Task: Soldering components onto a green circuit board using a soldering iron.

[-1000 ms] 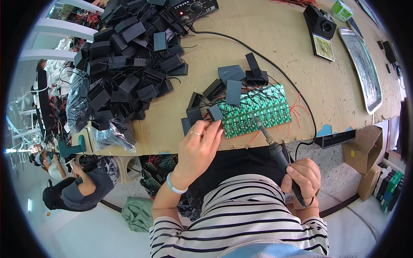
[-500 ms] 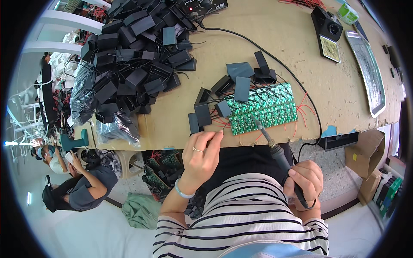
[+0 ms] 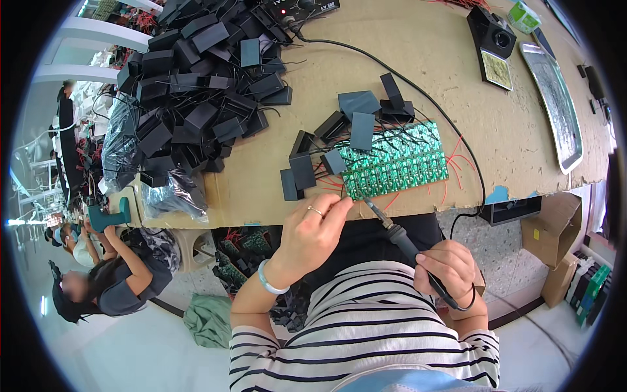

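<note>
My right hand (image 3: pixel 449 271) is wrapped around a soldering iron (image 3: pixel 408 247). The iron's tip points at the lower left edge of a green circuit board panel (image 3: pixel 408 175), close to my left fingertips. My left hand (image 3: pixel 310 232) has thumb and forefinger pinched at that same corner; thin wires run close by, but what the fingers hold is too small to make out. Black wires link the panel to several small black plastic cases, one of which (image 3: pixel 362 132) lies on its upper edge. Red wires (image 3: pixel 462 160) stick out from the panel's right side.
A large heap of black cases (image 3: pixel 202 91) fills the table's left, beside plastic bags (image 3: pixel 173 196). Behind stands a soldering station (image 3: pixel 307 8), its cord (image 3: pixel 418 88) curving around the panel. A soldering iron stand (image 3: pixel 493 42) and a metal tray (image 3: pixel 555 104) lie right. Another person (image 3: pixel 130 281) sits left.
My right hand has brought the iron's tip left and down, from over the panel to its lower left corner. My left hand has moved slightly right, up to that corner.
</note>
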The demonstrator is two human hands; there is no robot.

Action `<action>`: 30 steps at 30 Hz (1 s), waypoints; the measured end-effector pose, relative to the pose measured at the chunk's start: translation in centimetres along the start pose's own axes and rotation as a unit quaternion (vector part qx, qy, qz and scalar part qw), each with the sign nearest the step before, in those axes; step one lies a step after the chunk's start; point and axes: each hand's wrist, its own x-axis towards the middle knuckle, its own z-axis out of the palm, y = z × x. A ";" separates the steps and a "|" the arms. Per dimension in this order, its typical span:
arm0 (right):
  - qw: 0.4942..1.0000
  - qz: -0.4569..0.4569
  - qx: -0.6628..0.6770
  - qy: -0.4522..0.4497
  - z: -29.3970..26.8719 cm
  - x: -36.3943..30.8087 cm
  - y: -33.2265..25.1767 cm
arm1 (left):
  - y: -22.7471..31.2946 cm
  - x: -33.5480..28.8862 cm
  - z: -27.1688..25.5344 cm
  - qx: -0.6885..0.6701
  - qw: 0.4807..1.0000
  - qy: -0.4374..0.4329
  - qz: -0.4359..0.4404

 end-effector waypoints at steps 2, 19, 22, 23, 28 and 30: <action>1.000 0.003 0.004 -0.001 -0.2 0.0 0.0 | 0.2 0.3 -0.2 -0.016 1.000 0.003 -0.007; 0.999 -0.036 0.003 -0.014 0.2 0.6 0.3 | 0.8 2.4 -1.1 -0.119 0.979 -0.105 -0.130; 0.999 -0.050 -0.012 -0.015 0.3 0.5 0.4 | 1.2 2.9 -1.2 -0.128 0.972 -0.112 -0.161; 0.999 -0.050 -0.012 -0.015 0.3 0.5 0.4 | 1.3 3.1 -1.2 -0.128 0.972 -0.112 -0.161; 0.995 -0.083 -0.042 -0.036 0.4 -0.3 0.2 | 1.2 4.0 -1.1 -0.110 0.973 -0.107 -0.171; 0.996 -0.075 -0.035 -0.029 0.2 -0.3 0.3 | 1.2 4.0 -1.2 -0.108 0.972 -0.111 -0.175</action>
